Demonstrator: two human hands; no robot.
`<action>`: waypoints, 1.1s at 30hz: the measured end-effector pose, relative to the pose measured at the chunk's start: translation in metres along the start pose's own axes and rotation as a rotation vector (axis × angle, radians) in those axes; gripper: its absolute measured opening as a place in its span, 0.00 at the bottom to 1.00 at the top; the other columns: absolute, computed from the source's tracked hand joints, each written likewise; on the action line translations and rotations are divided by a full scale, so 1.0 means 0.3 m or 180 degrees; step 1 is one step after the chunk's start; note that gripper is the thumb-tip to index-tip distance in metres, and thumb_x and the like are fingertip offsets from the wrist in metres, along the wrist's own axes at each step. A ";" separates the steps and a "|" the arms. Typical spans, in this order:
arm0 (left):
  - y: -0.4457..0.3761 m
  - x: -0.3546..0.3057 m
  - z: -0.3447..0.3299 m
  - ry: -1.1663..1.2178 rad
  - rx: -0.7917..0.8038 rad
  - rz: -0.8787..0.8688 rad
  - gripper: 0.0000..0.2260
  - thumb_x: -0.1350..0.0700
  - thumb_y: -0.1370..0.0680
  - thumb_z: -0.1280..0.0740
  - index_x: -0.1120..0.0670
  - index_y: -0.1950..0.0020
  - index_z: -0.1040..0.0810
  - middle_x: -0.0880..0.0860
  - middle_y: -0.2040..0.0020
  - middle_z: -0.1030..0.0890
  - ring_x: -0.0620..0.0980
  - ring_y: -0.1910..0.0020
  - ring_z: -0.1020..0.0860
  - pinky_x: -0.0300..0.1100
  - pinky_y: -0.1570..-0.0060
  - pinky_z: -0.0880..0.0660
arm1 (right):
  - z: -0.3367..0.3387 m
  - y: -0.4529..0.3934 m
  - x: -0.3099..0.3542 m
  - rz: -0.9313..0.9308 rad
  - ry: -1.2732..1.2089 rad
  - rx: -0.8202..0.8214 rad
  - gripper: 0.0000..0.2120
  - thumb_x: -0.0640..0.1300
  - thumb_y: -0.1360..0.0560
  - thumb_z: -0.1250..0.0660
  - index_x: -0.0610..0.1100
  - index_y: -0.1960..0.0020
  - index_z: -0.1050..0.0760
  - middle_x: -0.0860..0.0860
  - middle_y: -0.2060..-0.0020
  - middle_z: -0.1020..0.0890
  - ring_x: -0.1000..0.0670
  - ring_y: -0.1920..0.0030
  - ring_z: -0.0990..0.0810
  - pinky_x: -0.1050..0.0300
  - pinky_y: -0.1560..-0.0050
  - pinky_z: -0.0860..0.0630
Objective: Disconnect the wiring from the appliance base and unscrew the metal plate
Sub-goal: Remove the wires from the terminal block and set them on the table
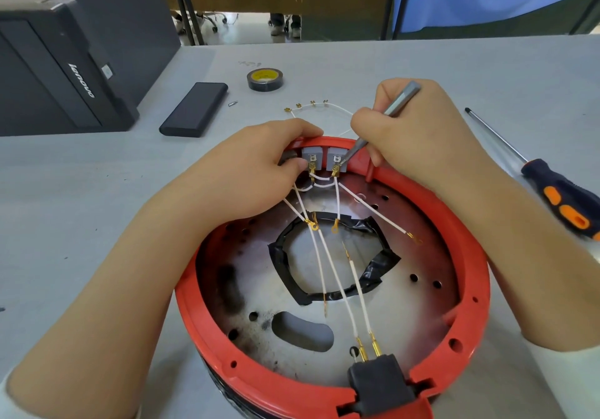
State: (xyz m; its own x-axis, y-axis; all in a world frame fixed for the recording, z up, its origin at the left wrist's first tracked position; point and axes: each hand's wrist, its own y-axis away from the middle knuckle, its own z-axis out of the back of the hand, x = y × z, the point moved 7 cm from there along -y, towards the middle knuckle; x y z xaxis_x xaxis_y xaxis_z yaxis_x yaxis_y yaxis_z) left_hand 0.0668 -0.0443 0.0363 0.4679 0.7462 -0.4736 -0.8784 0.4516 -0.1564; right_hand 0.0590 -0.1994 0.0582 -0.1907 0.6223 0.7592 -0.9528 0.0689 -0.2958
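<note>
Nearest, black plug block point(381, 383) sits in the red appliance base point(207, 314). Thin white wires point(337, 283) look soft; better take their brass terminals. Farther, left hand point(256, 168) grips the rim, right hand point(418, 136) pinches tweezers point(389, 113).

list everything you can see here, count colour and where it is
appliance base: 1, red ring, table centre
metal plate: 1, silver, scorched, inside the base
switch blocks: 2 clearly visible, grey, on the base's far rim
wires: several, white with gold terminals, across the plate
loose wire: 1, white, beyond the base
plug connector: 1, black, base's near rim
tweezers: 1, grey metal, in the right hand
screwdriver: 1, dark blue and orange, table right
tape roll: 1, black, far centre
slab: 1, black, left of the tape
computer case: 1, black, far left
left hand: holds the base's rim
right hand: grips the tweezers
</note>
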 end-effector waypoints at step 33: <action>0.002 -0.002 0.004 0.0061 0.0024 -0.0003 0.18 0.57 0.21 0.38 0.43 0.32 0.30 0.38 0.46 0.27 0.31 0.58 0.34 0.14 0.59 0.41 | -0.021 -0.037 -0.043 -0.0499 -0.0380 0.0240 0.20 0.40 0.31 0.38 0.44 0.82 0.35 0.51 0.84 0.28 0.55 0.85 0.37 0.71 0.82 0.42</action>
State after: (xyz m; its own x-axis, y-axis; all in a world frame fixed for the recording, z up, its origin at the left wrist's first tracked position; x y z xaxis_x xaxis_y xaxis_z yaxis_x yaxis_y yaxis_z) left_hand 0.0660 -0.0439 0.0376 0.4666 0.7363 -0.4901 -0.8772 0.4560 -0.1502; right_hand 0.0734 -0.2033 0.0481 -0.0610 0.5115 0.8571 -0.9871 0.0963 -0.1277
